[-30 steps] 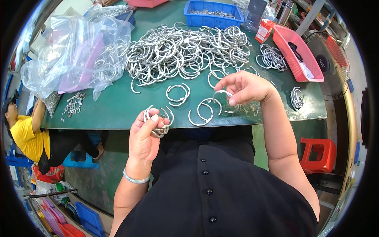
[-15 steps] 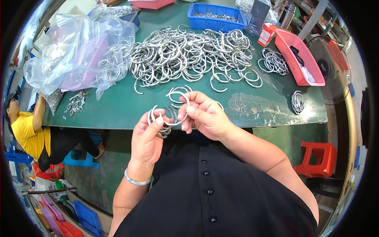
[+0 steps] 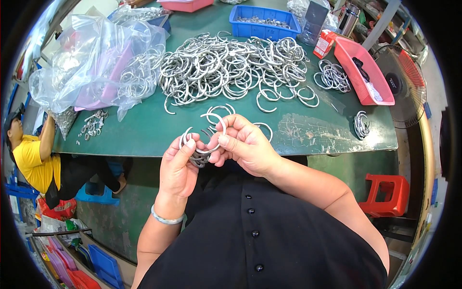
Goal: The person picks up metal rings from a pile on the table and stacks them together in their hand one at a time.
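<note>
Several open metal rings [image 3: 197,159], silvery and C-shaped, are gathered in my left hand [image 3: 179,161], its fingers closed round them. Between the thumb and fingers of my right hand [image 3: 245,146] is one more open ring [image 3: 224,126], held upright beside that bunch. Both hands are close together over the table's near edge. A few loose rings [image 3: 265,126] lie on the table just beyond my right hand. Farther back spreads a large heap of the same rings [image 3: 216,67].
Left on the green table [image 3: 159,135] are a clear plastic bag [image 3: 72,53] over a lilac tray and small metal parts [image 3: 92,126]. A blue bin [image 3: 264,30] and pink basket [image 3: 346,67] stand behind. A person in yellow [image 3: 31,159] sits left; a red stool [image 3: 385,195] stands right.
My right hand has shifted slightly left and down with its ring, closer to the left hand's bunch. The left hand has hardly moved.
</note>
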Action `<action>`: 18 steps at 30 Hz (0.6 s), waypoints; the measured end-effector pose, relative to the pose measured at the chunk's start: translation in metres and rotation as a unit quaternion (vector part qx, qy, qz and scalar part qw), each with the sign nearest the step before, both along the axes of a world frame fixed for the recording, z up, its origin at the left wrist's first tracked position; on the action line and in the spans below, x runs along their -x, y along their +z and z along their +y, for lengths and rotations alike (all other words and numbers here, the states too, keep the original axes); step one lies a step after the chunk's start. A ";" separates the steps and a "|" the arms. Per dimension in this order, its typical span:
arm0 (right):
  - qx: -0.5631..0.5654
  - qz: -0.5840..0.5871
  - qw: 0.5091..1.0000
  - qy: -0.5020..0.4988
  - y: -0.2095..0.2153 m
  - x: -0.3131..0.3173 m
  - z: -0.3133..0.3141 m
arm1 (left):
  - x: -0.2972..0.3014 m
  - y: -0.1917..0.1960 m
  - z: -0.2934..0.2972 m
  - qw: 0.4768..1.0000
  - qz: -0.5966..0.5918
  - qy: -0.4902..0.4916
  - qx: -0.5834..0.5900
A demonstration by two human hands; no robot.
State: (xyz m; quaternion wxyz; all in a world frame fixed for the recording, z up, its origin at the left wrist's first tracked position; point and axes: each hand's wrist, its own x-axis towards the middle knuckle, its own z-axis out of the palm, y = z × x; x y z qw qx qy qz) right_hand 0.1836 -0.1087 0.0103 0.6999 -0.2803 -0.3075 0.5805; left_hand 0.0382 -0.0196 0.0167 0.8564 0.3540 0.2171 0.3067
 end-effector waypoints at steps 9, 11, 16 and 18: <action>0.080 -0.202 0.974 -0.070 0.010 -0.022 -0.009 | 0.006 -0.001 -0.001 1.000 -0.021 0.011 0.008; 0.080 -0.336 0.925 -0.162 0.001 -0.048 -0.011 | 0.006 0.002 0.002 1.000 -0.024 0.015 -0.005; 0.048 -0.669 0.729 -0.138 0.011 -0.091 -0.040 | 0.012 0.001 0.009 0.999 -0.032 0.024 0.003; 0.042 -0.707 0.696 -0.116 0.007 -0.096 -0.048 | 0.012 -0.001 0.009 0.999 -0.030 0.015 0.005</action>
